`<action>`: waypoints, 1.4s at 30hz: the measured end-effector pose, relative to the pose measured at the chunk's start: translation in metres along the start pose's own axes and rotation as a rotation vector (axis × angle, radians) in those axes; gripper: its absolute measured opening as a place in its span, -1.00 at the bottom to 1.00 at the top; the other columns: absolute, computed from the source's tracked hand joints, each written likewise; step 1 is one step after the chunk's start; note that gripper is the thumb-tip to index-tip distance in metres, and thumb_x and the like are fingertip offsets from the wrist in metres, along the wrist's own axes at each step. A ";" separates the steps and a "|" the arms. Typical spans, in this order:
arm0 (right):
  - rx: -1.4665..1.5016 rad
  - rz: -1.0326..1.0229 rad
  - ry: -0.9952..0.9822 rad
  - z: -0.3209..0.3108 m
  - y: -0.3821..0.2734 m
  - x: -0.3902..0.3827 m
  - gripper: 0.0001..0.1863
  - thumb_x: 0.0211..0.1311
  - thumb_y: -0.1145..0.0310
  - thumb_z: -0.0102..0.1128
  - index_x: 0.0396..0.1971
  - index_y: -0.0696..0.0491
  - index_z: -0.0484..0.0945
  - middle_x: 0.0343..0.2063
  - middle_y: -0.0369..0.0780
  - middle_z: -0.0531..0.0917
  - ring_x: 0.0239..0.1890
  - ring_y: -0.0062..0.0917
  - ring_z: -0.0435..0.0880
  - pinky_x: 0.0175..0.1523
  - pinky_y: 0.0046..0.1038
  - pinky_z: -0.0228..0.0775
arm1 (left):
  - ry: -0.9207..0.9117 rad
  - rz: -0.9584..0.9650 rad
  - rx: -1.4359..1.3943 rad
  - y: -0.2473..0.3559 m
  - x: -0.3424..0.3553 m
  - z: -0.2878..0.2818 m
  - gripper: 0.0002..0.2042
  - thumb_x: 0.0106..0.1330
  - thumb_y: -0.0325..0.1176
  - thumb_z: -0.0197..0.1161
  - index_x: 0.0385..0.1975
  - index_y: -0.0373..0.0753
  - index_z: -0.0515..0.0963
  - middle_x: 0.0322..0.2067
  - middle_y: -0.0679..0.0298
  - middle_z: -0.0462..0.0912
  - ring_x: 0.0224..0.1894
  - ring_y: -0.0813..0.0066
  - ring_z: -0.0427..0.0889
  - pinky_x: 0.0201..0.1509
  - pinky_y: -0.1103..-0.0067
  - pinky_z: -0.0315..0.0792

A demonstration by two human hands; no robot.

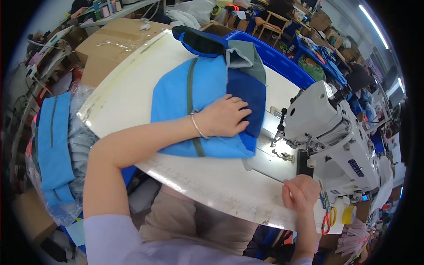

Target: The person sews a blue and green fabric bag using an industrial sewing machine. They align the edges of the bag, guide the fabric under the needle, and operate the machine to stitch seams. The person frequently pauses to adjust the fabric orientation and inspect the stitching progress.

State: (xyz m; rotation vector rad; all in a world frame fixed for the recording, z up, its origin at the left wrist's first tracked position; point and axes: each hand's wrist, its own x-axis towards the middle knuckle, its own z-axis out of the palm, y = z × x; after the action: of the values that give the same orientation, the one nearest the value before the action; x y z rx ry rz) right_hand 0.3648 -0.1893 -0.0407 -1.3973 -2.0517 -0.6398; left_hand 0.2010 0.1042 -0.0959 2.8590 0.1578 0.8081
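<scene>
A sewn fabric piece [170, 95] lies on the white sewing table [198, 174]. It is light blue with a dark green strip, a navy panel [248, 99] and a folded grey part [249, 57] at its far end. My left hand [225, 117] rests palm down across the blue and navy parts, fingers spread. Right of the fabric stands a white sewing machine [316, 112], its needle area apart from the cloth. Near the table's front edge, my right hand [302, 192] is closed with its fingers curled together; what they pinch, if anything, is hidden.
Red-handled scissors [326, 223] and a yellow tape roll [349, 215] lie right of my right hand. A blue plastic bin [282, 66] stands behind the table. Cardboard [117, 42] lies at the far left, and similar blue pieces [55, 150] sit beside the table's left end.
</scene>
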 end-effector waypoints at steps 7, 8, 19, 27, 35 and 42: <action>0.123 0.337 -0.067 0.033 -0.084 -0.007 -0.77 0.01 0.54 0.45 -0.26 0.09 0.70 -0.27 -0.13 0.75 -0.32 -0.28 0.73 -0.22 -0.35 0.59 | 0.039 -0.034 0.115 0.024 -0.081 -0.049 -0.60 0.31 -0.22 0.26 0.07 -0.30 0.62 0.13 0.00 0.61 0.18 0.05 0.57 0.29 0.20 0.40; 0.070 0.314 -0.103 0.037 -0.092 -0.004 -0.76 0.02 0.52 0.46 -0.25 0.09 0.70 -0.24 -0.14 0.74 -0.28 -0.28 0.72 -0.19 -0.33 0.59 | 0.033 -0.052 0.122 0.028 -0.085 -0.049 -0.61 0.32 -0.22 0.25 0.06 -0.30 0.62 0.13 0.00 0.61 0.18 0.05 0.57 0.30 0.20 0.40; -0.050 0.294 -0.105 0.041 -0.104 -0.004 -0.79 0.07 0.47 0.43 -0.24 0.07 0.69 -0.19 -0.21 0.73 -0.18 -0.30 0.69 -0.14 -0.31 0.55 | -0.346 0.165 0.102 0.082 -0.136 -0.138 -0.48 0.20 -0.19 0.43 0.13 -0.25 0.52 0.11 0.13 0.57 0.25 0.19 0.50 0.47 0.10 0.21; -0.045 0.302 -0.032 0.043 -0.104 -0.006 -0.83 0.09 0.46 0.39 -0.27 0.07 0.67 -0.24 -0.23 0.73 -0.21 -0.35 0.68 -0.17 -0.31 0.54 | -0.023 -0.531 -0.485 0.078 -0.109 -0.209 -0.75 0.31 -0.19 0.36 -0.49 -0.22 0.60 -0.42 0.26 0.69 -0.31 0.44 0.65 -0.06 0.30 0.50; -0.011 0.274 0.022 0.048 -0.106 -0.006 -0.78 0.11 0.45 0.37 -0.21 0.08 0.66 -0.21 -0.23 0.73 -0.23 -0.36 0.69 -0.17 -0.31 0.53 | 0.858 -0.551 -1.208 0.046 -0.080 -0.367 -0.56 0.49 -0.17 0.20 0.18 -0.39 0.57 0.10 0.03 0.64 0.04 0.35 0.69 0.18 0.45 0.57; 0.397 0.404 0.294 0.020 -0.154 0.033 0.00 -0.23 0.18 0.66 0.30 0.15 0.39 0.30 0.05 0.43 0.28 -0.02 0.48 0.30 -0.12 0.42 | 0.796 -0.741 -0.894 0.043 -0.106 -0.432 -0.58 0.49 -0.16 0.21 0.13 -0.39 0.59 0.05 -0.01 0.67 -0.01 0.30 0.72 0.11 0.41 0.60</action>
State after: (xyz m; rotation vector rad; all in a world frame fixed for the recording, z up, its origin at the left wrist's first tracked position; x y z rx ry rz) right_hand 0.2072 -0.2064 -0.0429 -1.3314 -1.5037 -0.2298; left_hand -0.1145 0.1031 0.2209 1.3818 0.6815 1.3133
